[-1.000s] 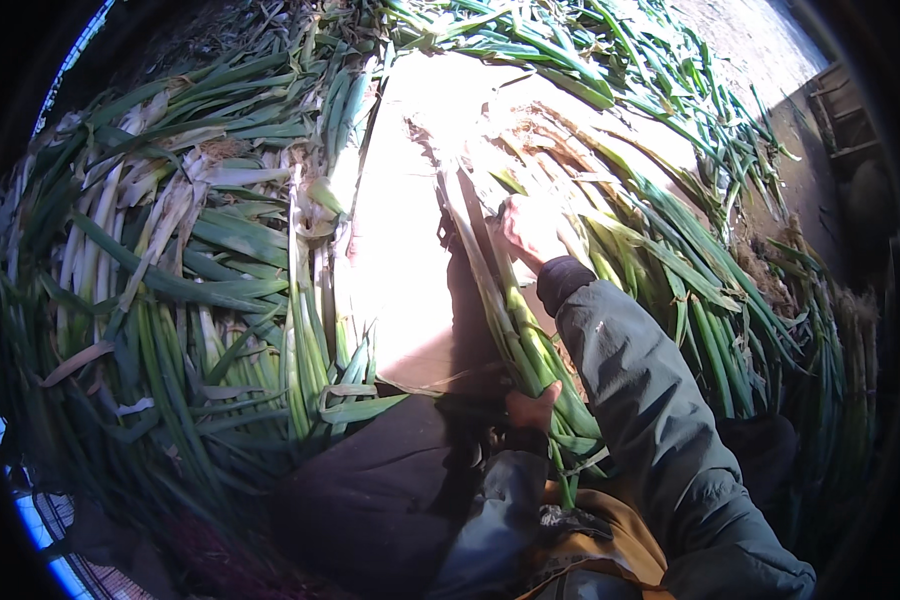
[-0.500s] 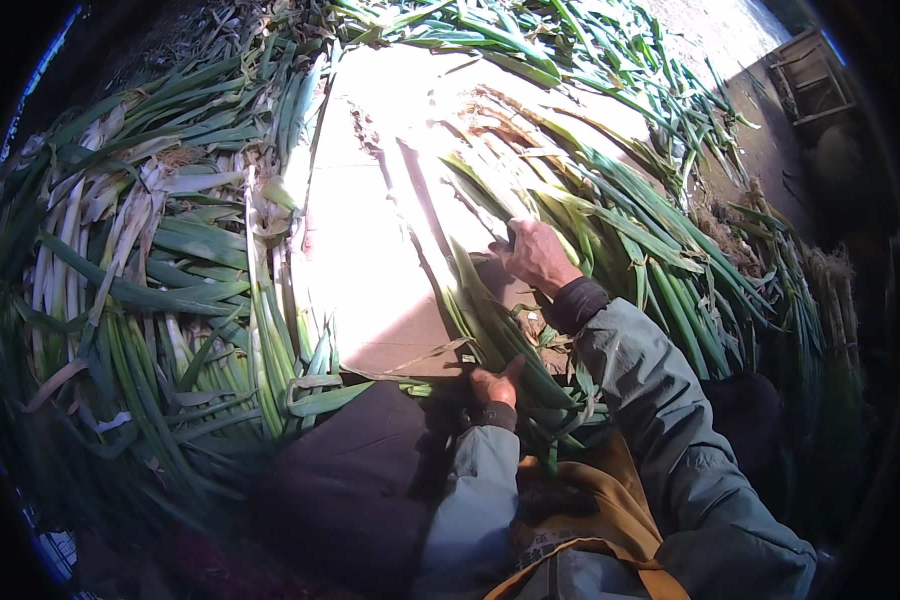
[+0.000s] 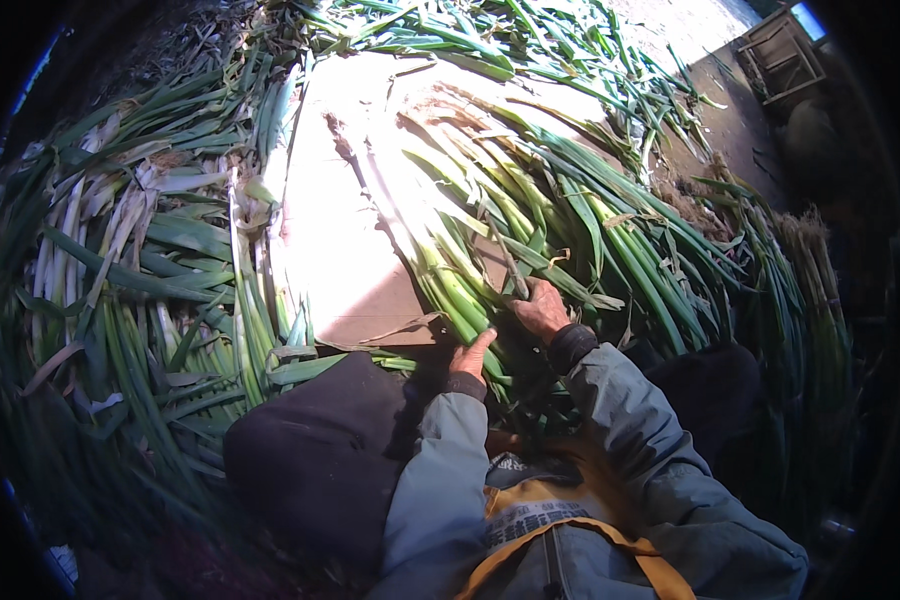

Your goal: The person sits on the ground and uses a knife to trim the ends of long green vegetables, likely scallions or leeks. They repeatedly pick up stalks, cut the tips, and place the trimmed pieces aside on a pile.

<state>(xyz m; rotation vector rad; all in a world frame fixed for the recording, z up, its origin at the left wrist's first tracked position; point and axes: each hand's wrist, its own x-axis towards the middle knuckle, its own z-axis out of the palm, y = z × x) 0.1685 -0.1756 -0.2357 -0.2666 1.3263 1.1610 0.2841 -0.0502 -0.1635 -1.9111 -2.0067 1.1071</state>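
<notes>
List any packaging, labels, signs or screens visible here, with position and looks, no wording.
Flat cardboard sheet: pale brown, sunlit, lying under the green leeks, ahead of both hands.
Printed patch: on the yellow apron bib at the lower edge, light panel with dark print.
Wooden crate: top right, slatted, brown.
No signs or screens.

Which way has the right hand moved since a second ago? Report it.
Yes: the right hand slid toward the near edge of the cardboard.

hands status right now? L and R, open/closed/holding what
Left hand: resting on the leek bundle near the cardboard sheet; grip cannot be told.
Right hand: closed around a dry leaf on the bundle.
</notes>
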